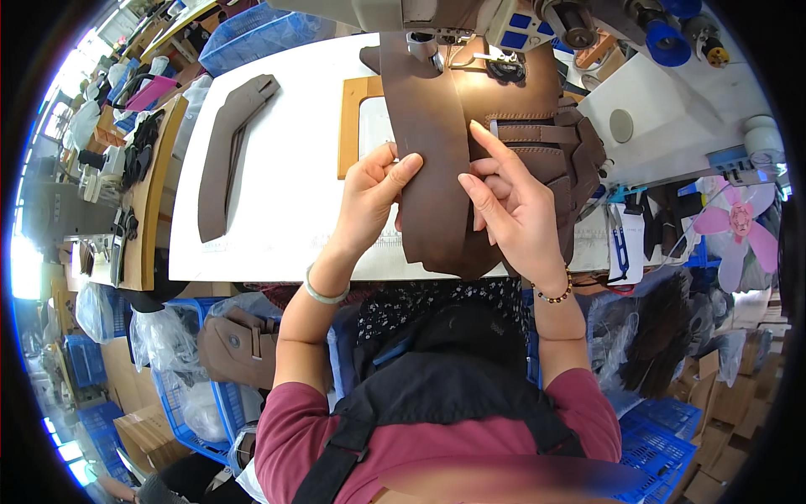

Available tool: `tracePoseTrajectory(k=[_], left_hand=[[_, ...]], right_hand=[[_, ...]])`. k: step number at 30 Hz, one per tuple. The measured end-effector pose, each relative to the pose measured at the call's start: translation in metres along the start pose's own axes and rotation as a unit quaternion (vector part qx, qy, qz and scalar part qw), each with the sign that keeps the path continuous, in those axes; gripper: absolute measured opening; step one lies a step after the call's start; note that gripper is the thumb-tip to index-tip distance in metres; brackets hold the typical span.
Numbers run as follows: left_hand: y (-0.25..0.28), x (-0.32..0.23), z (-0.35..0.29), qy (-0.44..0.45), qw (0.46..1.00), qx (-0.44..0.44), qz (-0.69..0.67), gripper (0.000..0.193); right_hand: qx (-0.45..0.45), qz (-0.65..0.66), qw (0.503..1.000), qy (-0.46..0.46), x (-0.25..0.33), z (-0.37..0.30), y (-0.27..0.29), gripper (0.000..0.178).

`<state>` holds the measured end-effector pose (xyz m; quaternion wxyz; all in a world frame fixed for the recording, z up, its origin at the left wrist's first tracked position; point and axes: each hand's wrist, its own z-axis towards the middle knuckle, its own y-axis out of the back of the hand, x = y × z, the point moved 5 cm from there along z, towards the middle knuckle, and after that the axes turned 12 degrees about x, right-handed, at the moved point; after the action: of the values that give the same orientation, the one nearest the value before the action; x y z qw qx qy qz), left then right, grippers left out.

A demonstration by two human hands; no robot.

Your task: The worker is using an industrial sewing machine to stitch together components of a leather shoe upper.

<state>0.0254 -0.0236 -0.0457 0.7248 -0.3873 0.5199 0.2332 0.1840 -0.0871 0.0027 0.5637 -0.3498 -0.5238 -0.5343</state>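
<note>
A long brown leather strip [432, 160] runs from beneath the sewing machine [504, 25] toward me. At its left edge, my left hand [369, 197] pinches it between thumb and curled fingers. Over on the right edge is my right hand [520, 214], its index finger stretched out and its thumb apart; the other fingers curl in, and I see nothing gripped there. Under and right of the strip lies a larger brown leather bag piece [525, 92] with stitched pockets and straps. The machine's lamp lights the leather near the needle, where the strip's far end is partly hidden.
A stack of cut brown leather pieces [231, 155] lies on the white table [294, 202] at left. Left of the strip is a wooden frame [350, 126]. A pink fan [739, 220] stands at right. Blue baskets [180, 403] and a brown bag [239, 344] are below the table.
</note>
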Motion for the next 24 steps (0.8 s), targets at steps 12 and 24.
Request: tracePoseTrajectory(k=[12, 24], left_hand=[[-0.017, 0.000, -0.023, -0.200, 0.946, -0.205, 0.151, 0.032], [-0.016, 0.003, -0.027, -0.216, 0.916, -0.249, 0.228, 0.029]], right_hand=[[-0.028, 0.034, 0.999, 0.012, -0.011, 0.003, -0.005, 0.043], [-0.054, 0.074, 0.996, 0.022, -0.018, 0.001, -0.005, 0.037]])
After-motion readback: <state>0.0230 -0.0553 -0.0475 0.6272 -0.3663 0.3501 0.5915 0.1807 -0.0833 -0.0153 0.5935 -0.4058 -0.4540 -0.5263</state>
